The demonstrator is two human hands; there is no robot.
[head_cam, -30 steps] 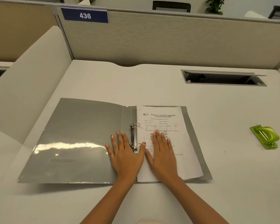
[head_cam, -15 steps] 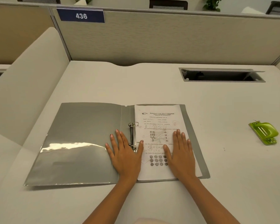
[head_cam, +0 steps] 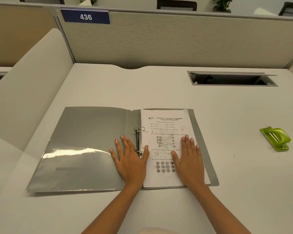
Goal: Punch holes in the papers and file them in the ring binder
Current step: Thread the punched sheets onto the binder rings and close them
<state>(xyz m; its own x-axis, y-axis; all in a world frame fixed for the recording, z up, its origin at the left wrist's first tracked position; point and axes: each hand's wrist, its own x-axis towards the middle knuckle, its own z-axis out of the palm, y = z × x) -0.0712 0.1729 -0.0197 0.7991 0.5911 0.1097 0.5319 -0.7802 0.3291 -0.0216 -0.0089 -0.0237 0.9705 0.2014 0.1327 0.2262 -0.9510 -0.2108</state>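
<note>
Grey plastic ring binder [head_cam: 91, 149] open at frame centre; white printed paper [head_cam: 166, 125] sits on its metal rings [head_cam: 138, 141]. Left hand [head_cam: 130, 161] flat by rings, fingers straight. Right hand [head_cam: 190, 162], flat too, has slid rightward, smoothing paper: filing looks finished.

On the pale surface [head_cam: 159, 92] lies the open grey ring binder [head_cam: 85, 149], and well off to its right sits a green hole punch [head_cam: 276, 139].

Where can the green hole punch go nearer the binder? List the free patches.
Bare desk lies between the binder and the hole punch, and behind the binder up to the cable slot. The near strip is cut by both forearms. Crowded: around the rings, where the left hand and right hand lie flat.
</note>
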